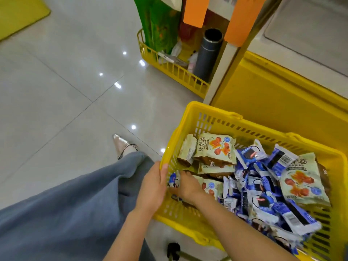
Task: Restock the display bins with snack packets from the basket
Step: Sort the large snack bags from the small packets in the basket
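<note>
Two hands: left hand grips yellow slotted plastic basket rim, thumb over edge; right hand fingers pinch small blue-white foil snack packet inside

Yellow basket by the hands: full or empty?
Partly full: blue packets and cream packets lie heaped in the basket; its far wall shows above them.

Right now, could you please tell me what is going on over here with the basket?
A person is working at a yellow basket that sits on the floor. The left hand grips its rim, while the right hand reaches inside and grips a blue packet by the near wall. The packet has not yet been lifted out. The basket holds many more blue ones, and cream packets too.
</note>
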### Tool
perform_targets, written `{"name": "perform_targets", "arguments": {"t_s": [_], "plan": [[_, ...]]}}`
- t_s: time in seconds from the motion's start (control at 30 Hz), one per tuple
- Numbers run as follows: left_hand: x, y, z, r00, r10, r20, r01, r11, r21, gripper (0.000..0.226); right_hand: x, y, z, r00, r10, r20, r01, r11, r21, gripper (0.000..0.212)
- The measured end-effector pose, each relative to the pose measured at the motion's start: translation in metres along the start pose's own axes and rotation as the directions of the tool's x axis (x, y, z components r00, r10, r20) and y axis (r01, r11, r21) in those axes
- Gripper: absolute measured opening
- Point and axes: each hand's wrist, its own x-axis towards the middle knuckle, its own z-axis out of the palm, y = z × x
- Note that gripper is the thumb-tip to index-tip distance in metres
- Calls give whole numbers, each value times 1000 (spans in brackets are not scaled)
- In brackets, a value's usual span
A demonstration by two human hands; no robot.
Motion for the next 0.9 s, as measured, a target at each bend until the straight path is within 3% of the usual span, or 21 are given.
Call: {"name": "perform_targets", "arguments": {"t_s": [0.1,0.3,0.4,0.5,0.57,0.63,0.7,0.8,0.87,0.9], "plan": [[0,-3,0,1000,-4,13,4,1000,-15,32,10,-2,-2,999,24,-26,-27,989,-145,63],[2,-4,1,1000,-18,1,18,1000,-14,30,20,-1,-2,986,41,-160,-63,988,-138,29],[2,-3,1,1000,-18,-19,18,1000,-8,30,14,0,-1,981,-39,-192,20,994,-104,22],[-1,2,-1,999,-44,-3,44,999,6,34,-1,7,-9,956,-196,-219,192,981,-37,19],[-4,6,0,997,1,-83,13,985,170,33,-15,14,-22,929,-287,-232,281,958,-57,19],[-7,14,4,950,142,-276,-38,935,352,21,-30,20,-39,901,-354,-252,349,935,-64,17],[-13,27,10,903,245,-353,-112,928,356,16,-48,27,-59,871,-400,-284,416,909,-4,11],[-22,43,21,968,185,-170,-179,982,54,25,-76,32,-85,853,-424,-305,484,862,153,8],[-24,50,30,997,-2,73,17,979,-202,29,-94,33,-99,851,-398,-342,495,825,273,14],[-25,56,32,968,-92,233,168,928,-331,26,-102,35,-104,852,-372,-367,491,810,320,16]]}}
